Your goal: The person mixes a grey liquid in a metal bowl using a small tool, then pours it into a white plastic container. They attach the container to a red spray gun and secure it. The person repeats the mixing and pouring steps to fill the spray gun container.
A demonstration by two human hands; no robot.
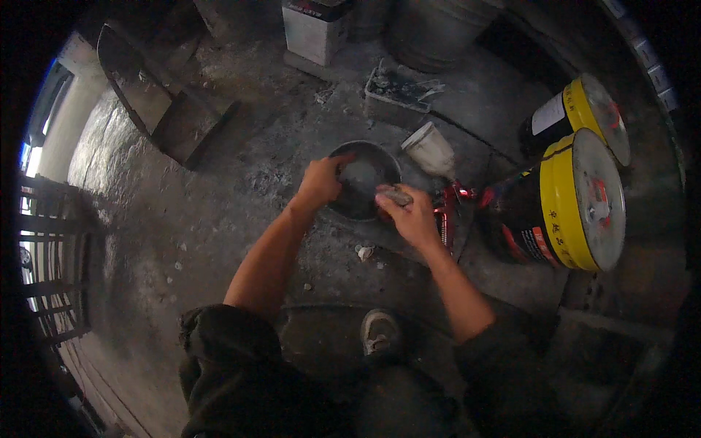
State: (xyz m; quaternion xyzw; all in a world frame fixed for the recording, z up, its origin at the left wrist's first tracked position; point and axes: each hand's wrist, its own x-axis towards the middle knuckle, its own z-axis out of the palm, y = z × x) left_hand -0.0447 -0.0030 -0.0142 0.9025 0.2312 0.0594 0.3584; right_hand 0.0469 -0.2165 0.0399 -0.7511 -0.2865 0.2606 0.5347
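round dark pan on the floor, between the hands; left hand at its left rim, finger reaching inside, can't tell if gripping. right hand pinches a small grey piece by the right rim. looks mid-job; what's finished or left, unclear.

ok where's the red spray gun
The red spray gun is right of centre in the head view, between the dark basin and the larger yellow-banded bucket.
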